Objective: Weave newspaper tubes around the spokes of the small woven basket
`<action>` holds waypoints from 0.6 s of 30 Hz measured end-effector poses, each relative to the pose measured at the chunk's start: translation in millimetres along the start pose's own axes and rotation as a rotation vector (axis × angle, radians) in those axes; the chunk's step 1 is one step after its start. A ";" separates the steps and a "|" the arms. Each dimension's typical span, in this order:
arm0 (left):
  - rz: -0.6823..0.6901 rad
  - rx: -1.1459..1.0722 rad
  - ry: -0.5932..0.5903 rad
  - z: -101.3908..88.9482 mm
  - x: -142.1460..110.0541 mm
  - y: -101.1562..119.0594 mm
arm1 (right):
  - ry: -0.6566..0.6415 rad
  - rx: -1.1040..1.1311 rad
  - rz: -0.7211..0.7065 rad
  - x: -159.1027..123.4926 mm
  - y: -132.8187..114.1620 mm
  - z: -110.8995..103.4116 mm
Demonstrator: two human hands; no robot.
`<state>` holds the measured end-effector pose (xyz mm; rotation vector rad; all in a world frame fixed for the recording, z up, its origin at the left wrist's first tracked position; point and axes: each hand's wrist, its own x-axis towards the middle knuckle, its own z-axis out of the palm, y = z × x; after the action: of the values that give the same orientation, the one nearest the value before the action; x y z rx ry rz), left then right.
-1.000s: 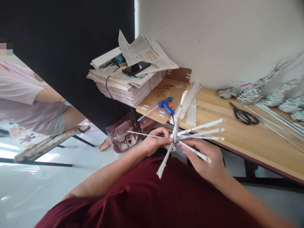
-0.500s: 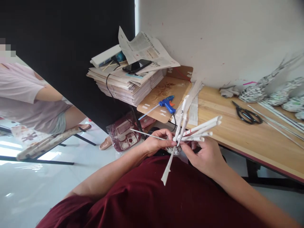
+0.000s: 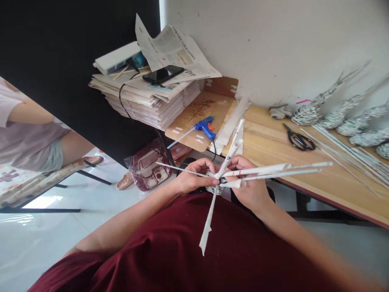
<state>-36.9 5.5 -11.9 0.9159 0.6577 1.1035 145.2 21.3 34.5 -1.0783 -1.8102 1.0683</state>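
Between my hands is a small woven newspaper piece [image 3: 215,188], held just above my lap. Several rolled paper tubes [image 3: 258,170] fan out from its top: some point right, one leans up toward the table and one hangs down toward me. My left hand [image 3: 197,176] is closed on the left side of the weave, its thumb pressed at the base of the tubes. A thin paper stick juts out leftward past it. My right hand [image 3: 247,188] curls around the right side, behind the tubes, with its fingers partly hidden by them.
Black scissors [image 3: 299,140] and thin paper sticks lie on the wooden table [image 3: 258,129]. Woven paper pieces [image 3: 306,113] line the wall. A blue glue gun [image 3: 205,126] rests on cardboard beside stacked newspapers [image 3: 152,109] topped by a phone [image 3: 164,74]. Another person sits at left.
The view has shifted, so the table things appear further left. The tubes have spread, with longer ones now reaching right, and my right hand has moved in behind them.
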 end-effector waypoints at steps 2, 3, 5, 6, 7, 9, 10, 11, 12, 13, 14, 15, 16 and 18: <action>-0.006 0.033 -0.004 -0.2 -1.2 -0.2 | -0.011 0.055 0.059 0.5 -0.6 0.7; -0.011 0.054 -0.007 -0.2 -2.1 -0.3 | -0.015 0.068 0.089 0.8 -1.2 1.2; -0.014 0.095 -0.008 -0.2 -3.7 -0.8 | -0.003 0.054 0.120 1.9 -1.9 2.6; -0.011 0.110 -0.008 -0.1 -4.4 -1.0 | 0.002 0.044 0.125 2.6 -1.9 3.2; -0.002 0.121 -0.005 -0.1 -4.8 -1.3 | 0.001 0.040 0.127 3.3 -1.4 3.6; 0.023 0.142 0.010 -0.2 -5.4 -1.6 | -0.005 0.050 0.117 4.9 1.1 4.1; 0.028 0.159 0.020 -0.3 -5.7 -1.5 | -0.006 0.061 0.110 5.7 3.0 4.1; 0.031 0.183 0.029 -0.4 -6.0 -1.1 | -0.005 0.073 0.102 6.4 5.2 4.1; 0.029 0.215 0.039 -0.5 -6.3 -0.6 | 0.000 0.083 0.099 7.2 7.5 4.1; 0.025 0.252 0.047 -0.5 -6.8 0.1 | 0.005 0.091 0.097 8.0 9.7 4.2; 0.023 0.285 0.051 -0.4 -7.2 0.9 | 0.007 0.098 0.097 8.8 11.6 4.3; 0.025 0.310 0.054 -0.2 -7.7 1.8 | 0.008 0.106 0.098 9.6 13.2 4.4; 0.027 0.327 0.056 0.3 -8.1 2.6 | 0.007 0.114 0.104 10.4 14.2 4.5; 0.021 0.337 0.070 1.5 -8.4 3.8 | 0.016 0.139 0.123 11.6 14.9 4.3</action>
<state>-40.2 -2.2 -7.8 1.1773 0.9119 1.0649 141.5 35.2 21.4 -1.1219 -1.6483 1.2356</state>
